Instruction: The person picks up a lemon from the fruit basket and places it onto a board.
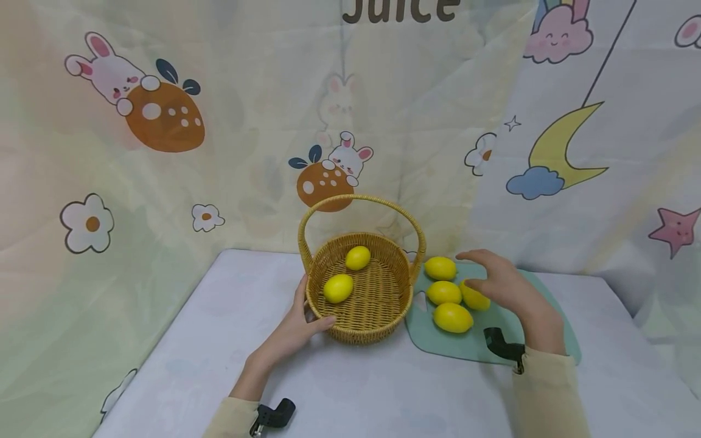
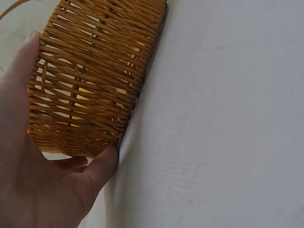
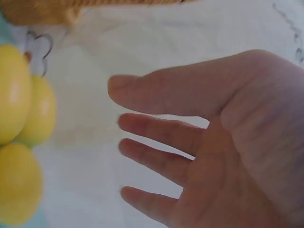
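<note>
A round wicker basket (image 1: pixel 378 310) with a tall arched handle stands at the middle of the table, two lemons (image 1: pixel 338 288) inside. My left hand (image 1: pixel 292 328) holds the basket at its left front, thumb at the front and fingers along the side. The left wrist view shows that hand (image 2: pixel 52 175) against the woven wall (image 2: pixel 95 71). Several lemons (image 1: pixel 453 317) lie together on a green mat (image 1: pixel 438 347) right of the basket. Above the rightmost lemon hovers my right hand (image 1: pixel 506 283), fingers spread and holding nothing. In the right wrist view, lemons (image 3: pixel 19 183) appear left of its fingertips (image 3: pixel 130 121).
The white table (image 1: pixel 350 389) runs back to a fabric backdrop (image 1: pixel 246 121) printed with rabbits, flowers and a moon. The basket handle (image 1: pixel 361 198) arches up in front of the backdrop. A black wrist camera (image 1: pixel 501 345) sits by the right sleeve, another (image 1: pixel 276 413) by the left.
</note>
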### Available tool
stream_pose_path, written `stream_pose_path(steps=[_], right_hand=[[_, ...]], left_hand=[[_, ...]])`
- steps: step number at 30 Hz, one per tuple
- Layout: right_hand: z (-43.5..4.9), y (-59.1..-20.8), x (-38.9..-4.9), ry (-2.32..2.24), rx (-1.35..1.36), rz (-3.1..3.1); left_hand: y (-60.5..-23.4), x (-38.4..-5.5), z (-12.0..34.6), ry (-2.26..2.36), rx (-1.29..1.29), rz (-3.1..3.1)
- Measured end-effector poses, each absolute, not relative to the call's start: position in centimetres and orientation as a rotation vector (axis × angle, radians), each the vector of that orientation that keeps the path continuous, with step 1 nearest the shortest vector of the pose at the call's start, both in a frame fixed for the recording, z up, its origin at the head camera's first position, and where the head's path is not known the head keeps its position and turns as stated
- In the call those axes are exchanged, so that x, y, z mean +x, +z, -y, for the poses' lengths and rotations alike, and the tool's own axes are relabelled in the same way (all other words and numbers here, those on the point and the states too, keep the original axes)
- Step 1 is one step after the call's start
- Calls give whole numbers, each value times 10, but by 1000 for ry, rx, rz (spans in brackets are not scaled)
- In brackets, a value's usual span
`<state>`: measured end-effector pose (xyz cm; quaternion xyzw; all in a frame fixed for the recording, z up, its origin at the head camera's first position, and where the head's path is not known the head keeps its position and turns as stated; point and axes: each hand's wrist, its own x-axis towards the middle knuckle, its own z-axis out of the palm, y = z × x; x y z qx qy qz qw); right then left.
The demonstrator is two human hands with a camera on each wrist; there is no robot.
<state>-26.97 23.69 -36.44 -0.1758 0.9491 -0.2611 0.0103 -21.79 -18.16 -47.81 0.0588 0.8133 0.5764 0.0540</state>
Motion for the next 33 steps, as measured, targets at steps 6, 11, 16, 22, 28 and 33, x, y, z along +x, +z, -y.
stream_pose_path(steps=[6,11,16,22,28,33], right_hand=[[-216,-346,-251,-790,-604,-2944],[-195,-341,-241,-824,-678,-2878],[-174,-343,-238,-863,-793,-2802],[-149,-350,-237,-921,-885,-2721],[-122,-364,-244,-946,-896,-2683],[-103,-379,-250,-939,-973,-2650]], left_hand=[[-477,-218,181,1742,188,-2481],[-476,-219,183,1733,189,-2491],[-481,-220,183,1734,196,-2497],[-480,-218,183,1732,192,-2504],[-480,-218,183,1726,201,-2510],[-480,-218,184,1730,198,-2500]])
